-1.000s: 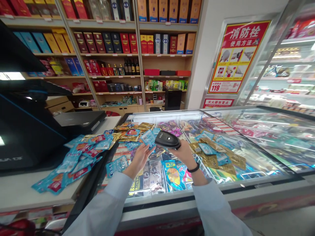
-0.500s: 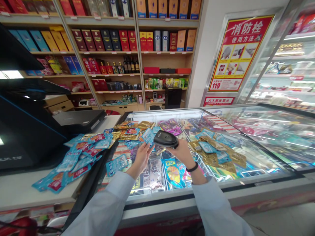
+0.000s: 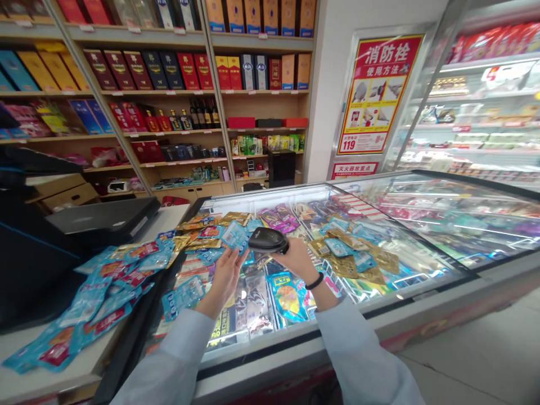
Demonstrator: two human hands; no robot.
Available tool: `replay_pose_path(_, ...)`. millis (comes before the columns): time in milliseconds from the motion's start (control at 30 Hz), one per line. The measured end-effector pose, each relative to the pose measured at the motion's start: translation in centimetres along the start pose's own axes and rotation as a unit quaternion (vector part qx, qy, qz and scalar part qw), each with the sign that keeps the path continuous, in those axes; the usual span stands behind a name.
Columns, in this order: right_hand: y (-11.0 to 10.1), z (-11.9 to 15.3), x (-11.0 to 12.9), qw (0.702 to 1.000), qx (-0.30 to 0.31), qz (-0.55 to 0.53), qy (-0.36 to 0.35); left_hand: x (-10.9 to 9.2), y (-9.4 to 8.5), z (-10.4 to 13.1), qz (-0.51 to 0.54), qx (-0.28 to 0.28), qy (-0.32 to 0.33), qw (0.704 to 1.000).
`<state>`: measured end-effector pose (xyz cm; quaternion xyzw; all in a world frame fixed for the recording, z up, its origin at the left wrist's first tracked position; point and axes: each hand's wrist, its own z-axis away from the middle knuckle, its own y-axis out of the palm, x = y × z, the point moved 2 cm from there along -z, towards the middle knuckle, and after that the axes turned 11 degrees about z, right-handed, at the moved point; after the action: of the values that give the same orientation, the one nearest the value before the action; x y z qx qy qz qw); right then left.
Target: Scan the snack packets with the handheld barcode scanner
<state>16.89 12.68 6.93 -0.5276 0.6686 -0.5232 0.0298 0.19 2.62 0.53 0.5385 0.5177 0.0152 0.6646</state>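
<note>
Packets lie in two heaps: a blue and red spread on the desk at nine o'clock of the hands, and a gold and blue pile on the freezer lid at three o'clock. From this split it is judged that the work is partway through, though which heap has been handled cannot be told. A single blue packet is pinched at its lower edge by the left hand, fingers pressed together on it, its face turned toward two o'clock. A black scanner is held by the right hand, the grip wrapped shut around its handle, the head just beside the packet. Both are held above the glass, between the two heaps. More gold packets lie at twelve o'clock.
</note>
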Motion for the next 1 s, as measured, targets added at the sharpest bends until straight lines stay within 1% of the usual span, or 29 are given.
replay_pose_path(100, -0.1, -0.2, -0.1, 1.000, -0.001, 0.003, 0.011, -0.6, 0.2, -0.1, -0.014, -0.004, 0.009, 1.000)
replay_pose_path(233, -0.3, -0.6, -0.3, 1.000, 0.002, 0.003, 0.012, -0.9, 0.6, 0.1, -0.027, -0.005, 0.007, 1.000)
replay_pose_path(367, -1.0, -0.7, -0.7, 0.999, 0.017, 0.045, 0.022, -0.8, 0.8, 0.4, -0.045, -0.024, -0.008, 0.999)
replay_pose_path(467, -2.2, -0.6, -1.4, 0.997, 0.015, 0.056, 0.041, -0.7, 1.1, 0.4, -0.077, -0.025, -0.022, 0.996)
replay_pose_path(567, -4.4, -0.4, -2.6, 0.997, 0.000, 0.051, 0.060, -0.3, 2.2, -0.1, -0.115, -0.012, -0.041, 0.992)
replay_pose_path(667, -7.2, 0.0, -4.2, 0.994, -0.038, 0.057, 0.085, 0.8, 4.1, -0.6, -0.142, 0.000, -0.056, 0.988)
replay_pose_path(767, -10.4, 0.7, -6.0, 0.989, -0.068, 0.058, 0.118, 2.6, 6.8, -0.7, -0.153, 0.030, -0.062, 0.986)
replay_pose_path(900, -14.4, 2.2, -8.7, 0.982, -0.091, 0.046, 0.161, 6.0, 11.2, 0.0, -0.175, 0.097, -0.088, 0.976)
replay_pose_path(1000, -17.1, 3.3, -11.0, 0.970, -0.143, 0.060, 0.187, 9.3, 14.9, 0.3, -0.198, 0.138, -0.105, 0.965)
